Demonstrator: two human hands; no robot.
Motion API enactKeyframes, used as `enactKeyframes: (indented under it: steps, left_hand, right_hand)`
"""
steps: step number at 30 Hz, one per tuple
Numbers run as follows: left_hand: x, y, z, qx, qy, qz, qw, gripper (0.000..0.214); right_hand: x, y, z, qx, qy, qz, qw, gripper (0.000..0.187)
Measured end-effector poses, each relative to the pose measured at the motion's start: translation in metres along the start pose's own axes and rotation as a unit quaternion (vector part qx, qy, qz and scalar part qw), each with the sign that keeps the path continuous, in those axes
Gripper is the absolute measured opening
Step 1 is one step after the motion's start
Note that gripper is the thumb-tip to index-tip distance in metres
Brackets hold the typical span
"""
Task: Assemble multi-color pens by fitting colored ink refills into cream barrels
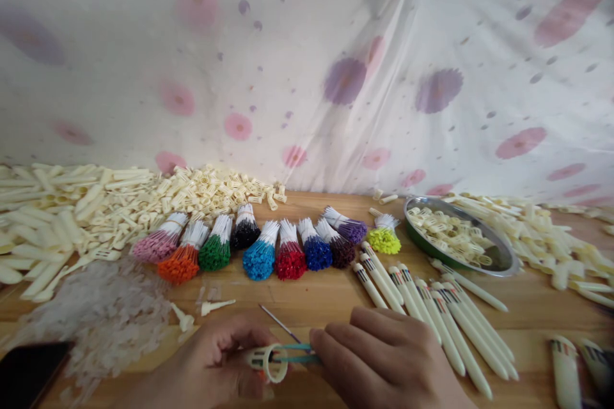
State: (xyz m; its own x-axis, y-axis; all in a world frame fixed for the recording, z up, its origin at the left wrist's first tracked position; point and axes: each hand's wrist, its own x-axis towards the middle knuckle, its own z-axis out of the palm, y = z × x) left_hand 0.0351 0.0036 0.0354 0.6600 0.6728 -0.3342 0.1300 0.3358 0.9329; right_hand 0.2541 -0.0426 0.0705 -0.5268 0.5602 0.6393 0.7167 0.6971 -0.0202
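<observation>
My left hand (211, 361) is closed around a small cream plastic ring piece (269, 361) at the bottom centre. My right hand (384, 358) pinches a thin teal refill (296, 351) whose end sits in that ring. A loose thin refill (281, 324) lies on the wooden table just beyond my fingers. Behind it, a row of bundled refills fans out in pink (156, 244), orange (178, 263), green (214, 253), black, blue (259, 259), red (289, 262), dark blue, purple and yellow (384, 239).
Several assembled cream pens (451, 319) lie in a row to the right. A metal bowl (503, 259) holds cream ring parts. Heaps of cream barrels and clips (71, 204) fill the left and far right. Clear small parts (96, 313) pile at left. A dark object (29, 374) sits bottom left.
</observation>
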Motion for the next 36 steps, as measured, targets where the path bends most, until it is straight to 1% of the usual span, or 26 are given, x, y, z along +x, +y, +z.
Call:
enactKeyframes:
  steps: [4, 9, 12, 16, 19, 23, 25, 28, 31, 34, 36]
  left_hand:
    - [0.000, 0.003, -0.001, 0.054, -0.031, -0.007, 0.998, 0.017]
    - [-0.002, 0.003, -0.004, 0.110, -0.045, -0.021, 0.993, 0.023]
    - [-0.003, 0.006, -0.003, 0.125, -0.048, -0.013, 0.991, 0.022]
    - [-0.003, 0.013, 0.000, 0.144, -0.043, -0.007, 0.989, 0.018]
    - [-0.002, 0.013, -0.001, 0.166, -0.033, -0.001, 0.986, 0.020]
    - [0.000, 0.007, -0.001, 0.185, 0.011, 0.013, 0.983, 0.022]
    - [0.001, 0.006, 0.001, 0.200, 0.043, 0.047, 0.978, 0.023]
    - [0.002, 0.008, 0.005, 0.243, 0.074, 0.129, 0.959, 0.023]
    - [0.001, 0.009, 0.007, 0.285, 0.099, 0.191, 0.934, 0.026]
    - [-0.002, 0.007, 0.006, 0.329, 0.137, 0.230, 0.906, 0.031]
    - [-0.004, 0.004, 0.004, 0.356, 0.159, 0.250, 0.886, 0.036]
  right_hand:
    - [0.000, -0.001, -0.005, -0.021, -0.002, -0.016, 1.000, 0.021]
    - [0.000, 0.000, -0.005, -0.011, -0.022, -0.012, 1.000, 0.024]
    - [0.000, 0.001, -0.003, -0.004, -0.021, -0.012, 1.000, 0.025]
    - [-0.001, 0.001, -0.002, 0.006, -0.018, -0.011, 1.000, 0.025]
    - [-0.002, 0.001, -0.002, 0.036, -0.026, 0.010, 0.999, 0.030]
    - [-0.002, -0.001, -0.002, 0.069, -0.058, 0.054, 0.994, 0.028]
    - [-0.003, -0.002, -0.002, 0.074, -0.059, 0.074, 0.993, 0.027]
    - [-0.004, -0.004, 0.001, 0.088, -0.055, 0.082, 0.991, 0.023]
    - [-0.006, -0.004, 0.005, 0.091, -0.034, 0.057, 0.994, 0.020]
    - [-0.006, -0.003, 0.009, 0.072, 0.006, 0.024, 0.997, 0.019]
    - [-0.006, -0.002, 0.010, 0.053, 0.022, 0.013, 0.998, 0.018]
